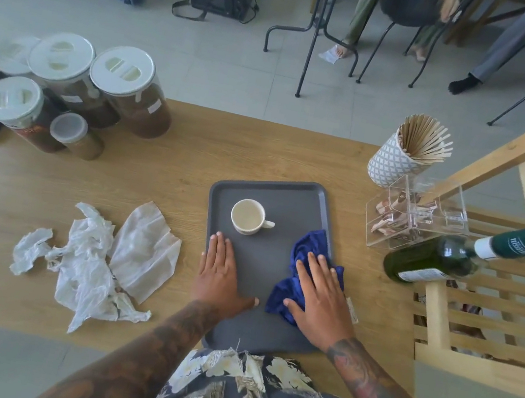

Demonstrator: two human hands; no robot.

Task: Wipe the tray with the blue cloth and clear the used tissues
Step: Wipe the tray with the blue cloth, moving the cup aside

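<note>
My right hand (319,295) lies spread flat on the blue cloth (302,275), pressing it onto the grey tray (275,197); my left hand (221,272) rests flat, fingers straight, on the tray's left edge. A white cup (248,216) stands beyond my fingertips. The used tissues (98,258) lie crumpled left of my left hand. My shirt hides the tray's near edge.

So both hands are flat on the tray (288,199): left hand (220,270) on its left edge, right hand (320,293) on the cloth (307,246) at the right side. A cup (247,216) sits on the tray just beyond the left hand. Tissues (98,258) lie on the table (194,139) left of the left hand. Jars (74,91) stand far left and beyond. A stick holder (396,158), a clear box (417,218) and a bottle (442,260) are right of and beyond the right hand.
</note>
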